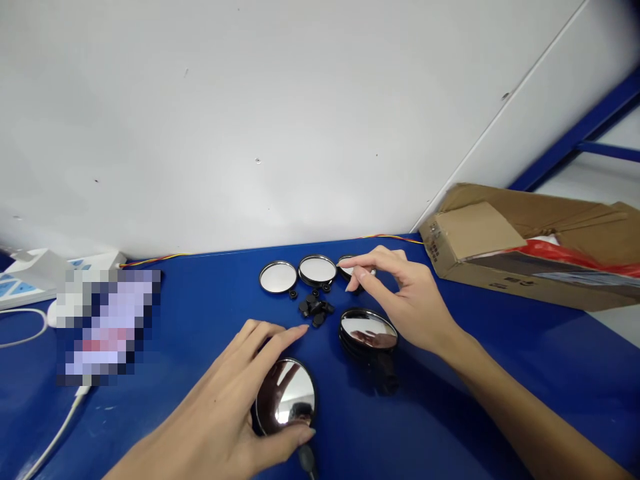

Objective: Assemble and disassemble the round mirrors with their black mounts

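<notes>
My left hand (pixel 240 393) is around a round mirror (pixel 293 393) with a black rim and stem at the front centre, fingers on its far side and thumb at its near edge. My right hand (pixel 400 293) reaches over a small round mirror (pixel 346 265) at the back, partly hidden by the fingertips; its thumb and forefinger are close together there. Two more round mirrors (pixel 278 277) (pixel 318 269) lie to the left of it. Black small parts (pixel 316 309) sit in a pile before them. A stack of black-rimmed mirrors (pixel 369 329) lies below my right hand.
An opened cardboard box (pixel 480 267) with red plastic inside stands at the right. At the left are a blurred phone (pixel 113 323) with a white cable (pixel 63 427) and a white power strip (pixel 30 277). A white wall (pixel 300 133) runs behind the blue table (pixel 200 293).
</notes>
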A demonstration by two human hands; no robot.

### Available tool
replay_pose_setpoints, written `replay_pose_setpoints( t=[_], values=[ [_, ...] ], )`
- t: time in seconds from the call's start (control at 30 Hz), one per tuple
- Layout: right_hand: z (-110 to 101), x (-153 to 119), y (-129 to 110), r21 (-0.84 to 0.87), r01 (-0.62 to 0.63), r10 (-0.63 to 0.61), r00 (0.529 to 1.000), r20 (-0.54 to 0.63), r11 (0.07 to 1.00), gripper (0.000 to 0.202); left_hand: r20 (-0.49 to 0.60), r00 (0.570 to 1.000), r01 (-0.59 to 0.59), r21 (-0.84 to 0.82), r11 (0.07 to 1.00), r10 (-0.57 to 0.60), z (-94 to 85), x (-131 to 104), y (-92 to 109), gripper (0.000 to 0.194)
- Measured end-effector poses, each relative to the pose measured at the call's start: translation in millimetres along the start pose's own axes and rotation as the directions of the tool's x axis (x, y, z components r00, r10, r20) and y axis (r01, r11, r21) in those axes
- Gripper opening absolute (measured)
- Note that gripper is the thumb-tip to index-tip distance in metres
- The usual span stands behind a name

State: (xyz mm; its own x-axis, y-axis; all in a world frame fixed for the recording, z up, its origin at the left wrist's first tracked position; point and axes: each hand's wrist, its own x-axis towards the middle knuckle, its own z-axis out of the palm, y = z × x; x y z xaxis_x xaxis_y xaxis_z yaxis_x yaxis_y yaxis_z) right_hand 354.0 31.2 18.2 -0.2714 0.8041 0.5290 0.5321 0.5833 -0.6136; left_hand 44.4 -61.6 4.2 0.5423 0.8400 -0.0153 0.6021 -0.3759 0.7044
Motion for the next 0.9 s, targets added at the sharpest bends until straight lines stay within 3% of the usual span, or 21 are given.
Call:
replay_pose_setpoints(
  t=[0.13, 0.27, 0.37, 0.47, 0.57, 0.63, 0.73, 0.9],
  values=[
    [-1, -3, -12, 0.014, 0.074, -0.074, 0.997, -0.004, 0.997, 0.024, 0.22, 0.975, 0.019, -0.03, 0.999, -0.012, -18.8, 0, 1, 0.119],
    [-1, -6, -21, 0.009, 0.138, -0.137, 0.99, -0.009, 0.99, 0.029, 0.267, 0.964, -0.018, 0.003, 1.0, 0.017, -22.3, 1, -3, 0.092],
    [-1, -9, -27, -0.004, 0.183, -0.183, 0.983, -0.009, 0.983, 0.03, 0.167, 0.986, -0.023, 0.006, 1.0, 0.021, -13.5, 4, -7, 0.082],
    [-1, -12, -34, -0.036, 0.245, -0.245, 0.97, -0.003, 0.969, 0.027, -0.083, 0.996, -0.041, 0.004, 0.999, 0.041, -6.0, 9, -10, 0.086],
    [1, -15, -44, -0.048, 0.341, -0.339, 0.94, 0.041, 0.939, 0.021, -0.314, 0.948, -0.052, 0.024, 0.998, 0.057, -3.8, 13, -11, 0.079],
    [5, -18, -51, -0.061, 0.412, -0.403, 0.907, 0.123, 0.909, 0.006, -0.396, 0.916, -0.052, 0.036, 0.998, 0.062, -3.6, 14, -10, 0.074],
    [14, -24, -60, -0.165, 0.509, -0.462, 0.85, 0.252, 0.845, 0.025, -0.406, 0.912, -0.058, 0.002, 0.998, 0.054, -2.9, 12, -6, 0.071],
    [30, -34, -64, -0.309, 0.584, -0.498, 0.807, 0.317, 0.75, 0.042, -0.279, 0.959, -0.088, -0.142, 0.986, 0.046, 1.0, 9, 5, 0.067]
  ],
)
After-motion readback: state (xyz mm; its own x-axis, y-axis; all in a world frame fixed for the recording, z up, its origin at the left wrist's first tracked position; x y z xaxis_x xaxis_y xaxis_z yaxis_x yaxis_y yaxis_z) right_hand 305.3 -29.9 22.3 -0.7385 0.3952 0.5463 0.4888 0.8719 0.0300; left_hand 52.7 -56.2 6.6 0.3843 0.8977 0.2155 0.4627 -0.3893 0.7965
